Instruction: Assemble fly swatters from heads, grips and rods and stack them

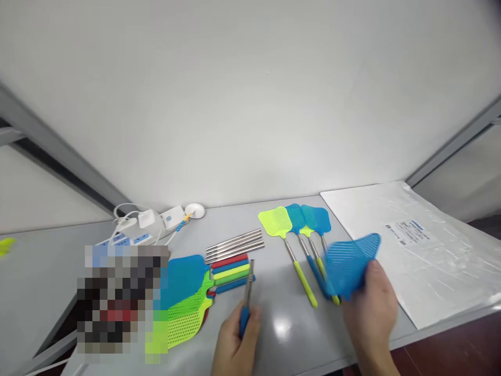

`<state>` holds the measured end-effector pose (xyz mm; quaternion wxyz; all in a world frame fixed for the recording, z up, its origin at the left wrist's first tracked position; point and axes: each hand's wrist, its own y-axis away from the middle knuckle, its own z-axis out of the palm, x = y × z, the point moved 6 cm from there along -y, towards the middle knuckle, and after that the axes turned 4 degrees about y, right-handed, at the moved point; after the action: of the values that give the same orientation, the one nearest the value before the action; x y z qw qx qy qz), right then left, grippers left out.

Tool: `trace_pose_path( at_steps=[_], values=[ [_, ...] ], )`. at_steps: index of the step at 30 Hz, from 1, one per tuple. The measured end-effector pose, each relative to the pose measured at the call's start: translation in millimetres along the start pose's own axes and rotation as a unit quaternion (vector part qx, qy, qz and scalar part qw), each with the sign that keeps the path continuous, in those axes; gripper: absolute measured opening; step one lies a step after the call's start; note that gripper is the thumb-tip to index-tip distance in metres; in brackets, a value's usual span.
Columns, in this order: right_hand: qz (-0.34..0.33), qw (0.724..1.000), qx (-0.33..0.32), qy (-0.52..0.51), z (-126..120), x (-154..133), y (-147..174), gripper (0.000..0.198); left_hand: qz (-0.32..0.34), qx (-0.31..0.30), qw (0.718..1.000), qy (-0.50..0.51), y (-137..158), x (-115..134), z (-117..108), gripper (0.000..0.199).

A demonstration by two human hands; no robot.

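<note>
My left hand (237,342), near the front of the table, is closed around a blue handle (244,315) with a short metal rod (248,290) pointing up from it. On the right, my right hand (371,308) grips a blue fly swatter head (352,261), slightly blurred. Between and beyond my hands lie several fly swatters with heads on rods, including a yellow-green one (276,222). Left of them is a row of metal rods (235,246), with coloured handles (230,272) below. Loose swatter heads (182,284) overlap to the left of the handles.
A white plastic-wrapped package (438,261) with a label covers the table's right side. At the back left are a power strip (141,239), white chargers with cables, and a round white object (194,211). A pixelated patch hides part of the left. A pale wall stands behind.
</note>
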<state>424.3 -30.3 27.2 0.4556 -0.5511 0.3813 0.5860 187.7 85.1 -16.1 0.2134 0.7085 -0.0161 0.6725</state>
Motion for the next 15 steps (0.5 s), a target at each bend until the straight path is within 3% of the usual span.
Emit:
trace_pose_path(
  at_steps=[2,6,10,15],
  values=[
    [0.007,0.999,0.026,-0.033,-29.3,6.2,-17.5,0.034,0.051,-0.087,0.991,-0.089,-8.8,13.5,34.7,0.041],
    [0.068,0.991,0.066,-0.089,-65.3,35.2,-36.3,0.025,0.172,-0.208,0.937,-0.222,-20.6,29.3,86.3,0.024],
    [0.143,0.978,0.055,-0.144,-61.9,60.4,-27.4,0.029,0.230,-0.249,0.885,-0.318,-27.6,22.8,113.2,0.016],
    [0.191,0.954,0.038,-0.227,-42.1,66.5,-14.7,0.025,0.265,-0.254,0.842,-0.395,-32.6,20.8,132.1,0.021]
  ],
)
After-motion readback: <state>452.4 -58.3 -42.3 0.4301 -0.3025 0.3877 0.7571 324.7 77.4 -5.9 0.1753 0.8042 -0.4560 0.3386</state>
